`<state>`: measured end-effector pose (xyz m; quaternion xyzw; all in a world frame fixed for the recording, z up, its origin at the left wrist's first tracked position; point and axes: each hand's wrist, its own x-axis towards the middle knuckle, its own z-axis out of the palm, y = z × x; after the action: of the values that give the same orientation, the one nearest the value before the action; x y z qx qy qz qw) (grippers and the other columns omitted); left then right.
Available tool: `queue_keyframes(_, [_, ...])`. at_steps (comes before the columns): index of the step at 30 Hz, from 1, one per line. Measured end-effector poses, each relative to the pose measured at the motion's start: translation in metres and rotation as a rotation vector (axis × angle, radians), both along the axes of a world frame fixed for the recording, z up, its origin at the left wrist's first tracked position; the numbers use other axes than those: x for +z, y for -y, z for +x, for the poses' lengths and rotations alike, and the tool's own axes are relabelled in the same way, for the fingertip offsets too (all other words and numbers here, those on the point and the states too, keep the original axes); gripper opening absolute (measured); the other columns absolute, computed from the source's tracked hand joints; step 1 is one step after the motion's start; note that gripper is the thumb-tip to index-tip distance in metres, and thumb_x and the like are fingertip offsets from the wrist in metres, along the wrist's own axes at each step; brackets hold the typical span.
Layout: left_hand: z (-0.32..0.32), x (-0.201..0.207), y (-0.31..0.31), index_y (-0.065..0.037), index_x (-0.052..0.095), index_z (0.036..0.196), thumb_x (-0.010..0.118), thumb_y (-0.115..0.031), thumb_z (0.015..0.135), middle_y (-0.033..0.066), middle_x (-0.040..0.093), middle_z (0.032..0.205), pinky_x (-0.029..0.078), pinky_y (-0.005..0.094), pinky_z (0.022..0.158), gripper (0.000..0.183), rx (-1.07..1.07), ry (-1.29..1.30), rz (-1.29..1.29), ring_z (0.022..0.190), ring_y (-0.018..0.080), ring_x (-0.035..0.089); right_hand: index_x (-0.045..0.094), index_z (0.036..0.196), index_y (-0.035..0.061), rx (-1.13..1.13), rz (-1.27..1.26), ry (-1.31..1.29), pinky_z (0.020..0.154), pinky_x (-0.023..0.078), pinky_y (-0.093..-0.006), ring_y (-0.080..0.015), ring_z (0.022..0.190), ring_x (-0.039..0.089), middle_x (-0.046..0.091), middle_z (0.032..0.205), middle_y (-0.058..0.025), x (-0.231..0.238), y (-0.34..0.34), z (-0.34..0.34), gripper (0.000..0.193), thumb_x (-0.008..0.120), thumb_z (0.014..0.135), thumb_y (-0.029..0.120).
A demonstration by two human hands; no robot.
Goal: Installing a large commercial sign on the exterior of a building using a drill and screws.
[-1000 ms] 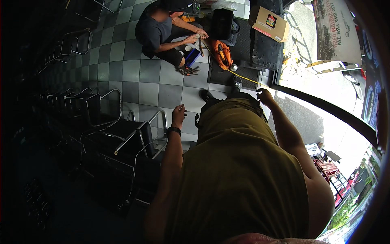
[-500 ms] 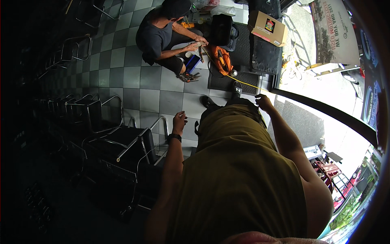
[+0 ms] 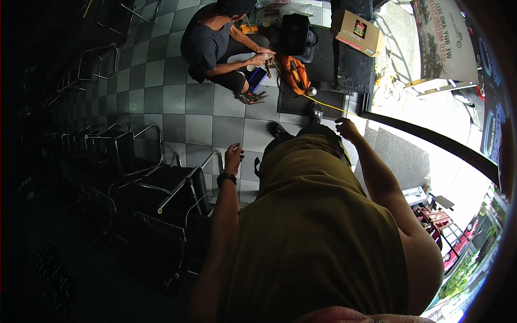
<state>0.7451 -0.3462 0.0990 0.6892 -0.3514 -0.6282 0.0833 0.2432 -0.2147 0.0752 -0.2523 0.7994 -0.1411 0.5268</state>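
Observation:
My left hand (image 3: 234, 158) hangs beside my body, near a metal-framed chair (image 3: 180, 185). Its fingers are bent, and a small pale spot shows at them; what it is I cannot make out. On the other side my right hand (image 3: 347, 129) hangs near the doorway, fingers loosely bent and apart, with nothing visible in it. Ahead, another person (image 3: 212, 43) crouches on the tiled floor (image 3: 199, 102). That person's hands (image 3: 263, 58) work together on a pale object too small to name. Near that person's knee are a blue tray (image 3: 257, 79) and several hand tools (image 3: 251, 98).
An orange bag (image 3: 296, 75) and a yellow cord (image 3: 328, 105) lie by a dark mat (image 3: 328, 107). Beyond are a black tool bag (image 3: 295, 37) and a cardboard box (image 3: 359, 33) on a black bench (image 3: 355, 72). A door sill (image 3: 431, 140) runs along the right. Chairs (image 3: 124, 142) line the left.
My left hand has shifted slightly up and to the left. My right hand has risen a little and moved slightly left. The crouching person remains bent over the pale object.

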Motion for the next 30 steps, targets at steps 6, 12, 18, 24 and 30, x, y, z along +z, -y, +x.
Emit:
queue_keyframes(6, [0.020,-0.008,0.010,-0.010,0.061,0.130,0.058,-0.025,0.102,0.0044,0.069,0.097,0.049,0.0279,0.066,0.032,-0.019,0.017,-0.011,0.074,0.0124,0.063,0.066,0.125,0.0041,0.080,-0.005,-0.067,0.055,0.052,-0.0317,-0.0160,0.063,0.065,0.072,0.079,-0.0103,0.000,0.011,0.011,0.037,0.064,0.089,0.012])
queue_keyframes(12, [0.012,-0.012,0.013,-0.014,0.062,0.131,0.059,-0.028,0.102,0.0039,0.069,0.097,0.048,0.0286,0.065,0.032,-0.036,0.037,0.054,0.075,0.0126,0.064,0.069,0.120,0.0061,0.180,-0.183,-0.156,0.081,0.055,-0.0421,-0.0348,0.093,0.072,0.073,0.098,-0.0220,0.018,0.052,0.008,0.037,0.064,0.086,0.020])
queue_keyframes(18, [-0.039,-0.026,0.033,-0.008,0.062,0.130,0.058,-0.024,0.102,0.0060,0.069,0.093,0.052,0.0302,0.068,0.032,-0.111,0.054,-0.017,0.075,0.0138,0.064,0.067,0.123,0.0083,0.334,-0.287,-0.026,0.072,0.054,-0.0374,-0.0265,0.079,0.069,0.069,0.086,-0.0167,0.005,0.136,0.017,0.034,0.060,0.091,0.018])
queue_keyframes(24, [-0.136,-0.095,0.077,-0.005,0.062,0.128,0.059,-0.018,0.102,0.0058,0.067,0.088,0.053,0.0272,0.068,0.029,-0.219,-0.065,-0.139,0.073,0.0116,0.062,0.065,0.124,0.0076,0.644,-0.377,0.149,0.081,0.054,-0.0448,-0.0347,0.088,0.070,0.070,0.090,-0.0165,-0.043,0.244,0.057,0.032,0.061,0.093,0.015])
queue_keyframes(30, [-0.188,-0.236,0.113,-0.005,0.061,0.125,0.063,-0.020,0.099,0.0064,0.069,0.085,0.054,0.0310,0.069,0.031,-0.459,0.014,-0.269,0.071,0.0148,0.066,0.063,0.126,0.0076,0.574,-0.502,0.215,0.078,0.054,-0.0417,-0.0308,0.083,0.070,0.070,0.091,-0.0140,-0.123,0.297,0.086,0.034,0.064,0.093,0.015])
